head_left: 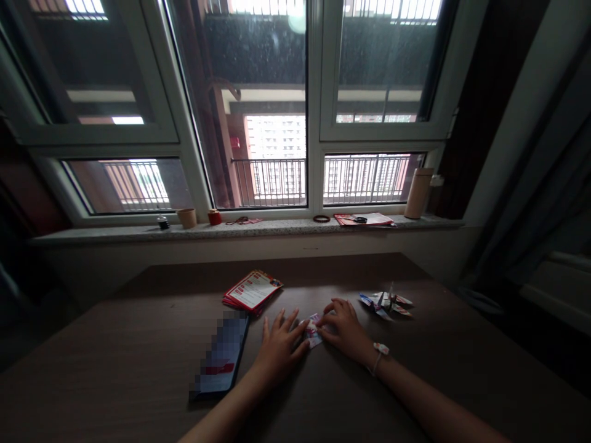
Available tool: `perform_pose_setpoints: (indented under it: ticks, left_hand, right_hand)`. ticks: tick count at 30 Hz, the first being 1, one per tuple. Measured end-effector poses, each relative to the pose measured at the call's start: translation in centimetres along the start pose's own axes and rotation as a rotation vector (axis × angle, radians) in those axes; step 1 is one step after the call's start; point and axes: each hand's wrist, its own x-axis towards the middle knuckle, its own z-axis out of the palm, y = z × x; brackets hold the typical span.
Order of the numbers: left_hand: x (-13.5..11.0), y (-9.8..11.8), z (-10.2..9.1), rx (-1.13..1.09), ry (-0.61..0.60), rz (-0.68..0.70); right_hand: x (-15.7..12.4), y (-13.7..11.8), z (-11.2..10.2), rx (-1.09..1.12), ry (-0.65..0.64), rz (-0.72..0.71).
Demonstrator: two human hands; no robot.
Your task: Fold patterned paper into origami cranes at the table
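Pinning folded paper (313,331), both hands (278,346) (344,329) palm-down.

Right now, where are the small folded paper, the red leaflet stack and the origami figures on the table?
small folded paper (313,332): head view, on its patterned middle.
red leaflet stack (252,290): head view, on the top sheet's centre.
origami figures (386,303): head view, on the middle of the cluster.

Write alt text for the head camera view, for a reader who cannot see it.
Two bare hands, the left hand flat and the right hand curled, touch a small folded paper on a dark wooden table. A stack of red leaflets and a phone lie to the left, folded paper figures to the right, below a large window.
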Motion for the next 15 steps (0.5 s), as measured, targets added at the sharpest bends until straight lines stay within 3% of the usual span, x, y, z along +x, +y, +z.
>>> perform_pose_setpoints:
  ticks: [6, 15]
  left_hand:
    - [-0.09, 0.02, 0.09, 0.008, 0.013, 0.015]
    - [-0.16, -0.07, 0.0, 0.018, 0.094, -0.024]
  right_hand:
    - [-0.06, -0.1, 0.04, -0.039, 0.027, 0.001]
    - [-0.34, -0.73, -0.5, -0.002, -0.03, -0.14]
